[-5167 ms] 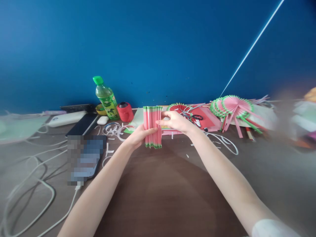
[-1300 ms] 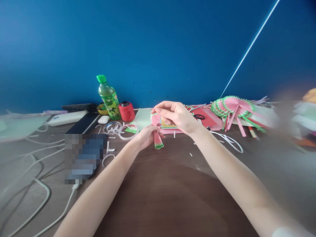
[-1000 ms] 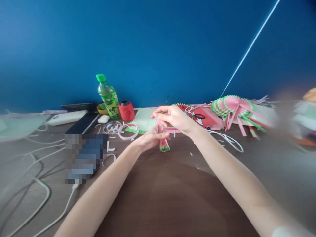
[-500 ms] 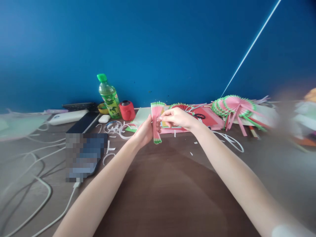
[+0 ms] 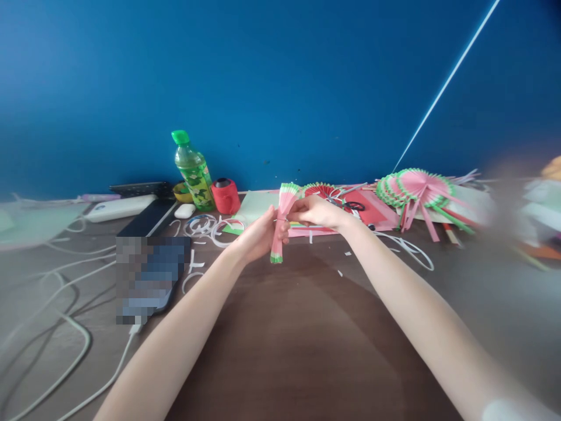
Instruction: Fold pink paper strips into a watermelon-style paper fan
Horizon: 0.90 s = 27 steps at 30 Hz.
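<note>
Now, a blue wall fills everything at twelve o'clock, and beneath it a dark brown tabletop runs right down to six. Out toward three from the hands lies a red sheet, and just beyond it sit pink fans with green zigzag edges, strips trailing toward five. Round at eight, a phone on its cable; up at ten, a green-capped bottle stands by the wall.

And dead centre, here's the action! Left hand, in from seven o'clock, has its fingers clamped round pleated paper, lifted above the table, its fanned top leaning toward one. Right hand, in from four, brings bent fingertips to the paper's three o'clock edge; whether they pinch anything, I cannot tell. Tiniest of all, a thin dark tie crosses the waist: looks like the binding step, and the next move calls for a firm left hold and a snug wrap
</note>
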Motion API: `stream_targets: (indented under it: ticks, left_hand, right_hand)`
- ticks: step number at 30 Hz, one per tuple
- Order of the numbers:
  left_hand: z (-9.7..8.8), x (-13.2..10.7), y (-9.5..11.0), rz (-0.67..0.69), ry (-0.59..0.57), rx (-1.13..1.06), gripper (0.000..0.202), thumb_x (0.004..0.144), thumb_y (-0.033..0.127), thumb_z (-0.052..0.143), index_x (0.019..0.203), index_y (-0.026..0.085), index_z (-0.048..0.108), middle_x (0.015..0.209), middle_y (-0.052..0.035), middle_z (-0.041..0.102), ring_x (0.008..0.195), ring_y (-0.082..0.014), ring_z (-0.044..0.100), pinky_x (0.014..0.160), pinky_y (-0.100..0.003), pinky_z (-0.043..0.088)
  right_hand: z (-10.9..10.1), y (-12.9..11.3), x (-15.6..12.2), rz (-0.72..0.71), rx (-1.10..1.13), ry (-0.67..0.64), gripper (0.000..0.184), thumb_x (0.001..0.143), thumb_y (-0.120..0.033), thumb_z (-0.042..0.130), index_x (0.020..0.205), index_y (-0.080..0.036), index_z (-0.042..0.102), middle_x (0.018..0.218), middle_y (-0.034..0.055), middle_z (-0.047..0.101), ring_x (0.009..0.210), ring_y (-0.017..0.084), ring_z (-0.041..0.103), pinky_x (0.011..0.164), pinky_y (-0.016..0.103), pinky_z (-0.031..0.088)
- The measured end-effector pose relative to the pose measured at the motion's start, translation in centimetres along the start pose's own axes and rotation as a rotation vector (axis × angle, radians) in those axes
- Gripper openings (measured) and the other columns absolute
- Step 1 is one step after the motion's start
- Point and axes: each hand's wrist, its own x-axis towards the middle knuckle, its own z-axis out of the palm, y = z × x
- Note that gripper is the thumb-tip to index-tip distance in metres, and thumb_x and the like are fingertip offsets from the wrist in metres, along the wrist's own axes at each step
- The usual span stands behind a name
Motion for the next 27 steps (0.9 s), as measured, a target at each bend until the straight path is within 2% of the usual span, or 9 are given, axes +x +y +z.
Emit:
stream_targets:
  ticks: [3,6,11,15,19,21,23,25,27]
  left_hand:
    - [-0.5,0.0,-0.2,0.010,-0.051,0.058,0.036,0.094,0.037,0.027,0.097,0.016,0.056,0.058,0.0017,0.047,0.046,-0.0075,0.041,0.052,-0.020,0.042]
    - [-1.1,-0.1,-0.2,0.014,-0.067,0.139,0.036,0.093,0.037,0.030,0.089,0.015,0.059,0.058,0.0007,0.050,0.043,-0.0057,0.038,0.047,-0.018,0.039]
    - [-2.3,0.2,-0.3,-0.033,-0.099,0.293,0.047,0.091,0.043,0.034,0.066,0.011,0.059,0.041,0.0031,0.034,0.035,-0.0056,0.029,0.036,-0.017,0.029]
    - [-2.5,0.3,-0.3,-0.004,-0.066,0.342,0.047,0.091,0.042,0.033,0.067,0.012,0.060,0.037,0.0039,0.032,0.031,-0.0054,0.024,0.032,-0.017,0.026]
    - [-2.0,-0.3,0.0,-0.099,-0.109,0.430,0.052,0.090,0.046,0.031,0.064,0.010,0.060,0.034,0.0031,0.031,0.030,-0.0065,0.028,0.031,-0.017,0.028]
    - [-1.5,-0.8,0.4,-0.162,-0.170,0.457,0.049,0.089,0.047,0.035,0.066,0.010,0.058,0.034,0.0028,0.036,0.029,-0.0060,0.028,0.031,-0.018,0.027]
    - [-1.0,-1.3,0.8,-0.198,-0.236,0.465,0.041,0.086,0.047,0.041,0.072,0.011,0.055,0.039,0.0008,0.047,0.029,-0.0054,0.030,0.030,-0.018,0.026]
    - [-0.5,-1.6,1.1,-0.212,-0.273,0.476,0.031,0.084,0.044,0.049,0.080,0.014,0.050,0.056,-0.0047,0.063,0.032,-0.0058,0.037,0.030,-0.017,0.024]
    - [-0.1,-1.7,1.4,-0.232,-0.292,0.541,0.025,0.083,0.040,0.051,0.087,0.015,0.047,0.071,-0.0095,0.069,0.036,-0.0059,0.042,0.033,-0.017,0.027]
  right_hand:
    - [-0.1,0.5,0.2,-0.028,-0.007,-0.018,0.022,0.071,-0.035,0.063,0.072,-0.013,0.064,0.059,-0.0003,0.055,0.055,0.009,0.045,0.054,0.025,0.032]
    - [-0.1,1.1,0.4,-0.050,-0.052,-0.020,0.025,0.071,-0.039,0.062,0.072,-0.013,0.064,0.057,-0.0015,0.052,0.054,0.009,0.042,0.053,0.025,0.031]
    - [0.0,1.3,0.6,-0.055,-0.152,-0.030,0.031,0.071,-0.045,0.060,0.070,-0.014,0.064,0.055,-0.0029,0.047,0.053,0.008,0.039,0.053,0.024,0.028]
    - [0.1,1.3,0.6,-0.062,-0.119,-0.059,0.031,0.072,-0.044,0.059,0.071,-0.013,0.063,0.058,-0.0021,0.050,0.053,0.008,0.040,0.054,0.024,0.029]
    - [-0.1,1.5,0.3,-0.094,-0.077,-0.081,0.026,0.069,-0.040,0.062,0.067,-0.014,0.059,0.058,-0.0035,0.047,0.053,0.007,0.039,0.053,0.023,0.029]
    - [-0.2,1.6,0.2,-0.095,-0.041,-0.113,0.021,0.066,-0.034,0.064,0.064,-0.015,0.057,0.056,-0.0041,0.047,0.053,0.008,0.040,0.052,0.023,0.030]
    - [-0.3,1.7,0.1,-0.087,0.023,-0.183,0.016,0.062,-0.029,0.065,0.064,-0.015,0.057,0.057,-0.0037,0.050,0.054,0.008,0.042,0.052,0.023,0.031]
    - [-0.4,1.7,0.1,-0.067,0.088,-0.262,0.016,0.060,-0.029,0.066,0.066,-0.015,0.060,0.060,-0.0025,0.054,0.056,0.009,0.045,0.053,0.023,0.033]
    - [-0.6,1.5,0.0,-0.055,0.113,-0.308,0.019,0.061,-0.032,0.067,0.069,-0.015,0.063,0.064,-0.0016,0.057,0.059,0.009,0.047,0.055,0.023,0.034]
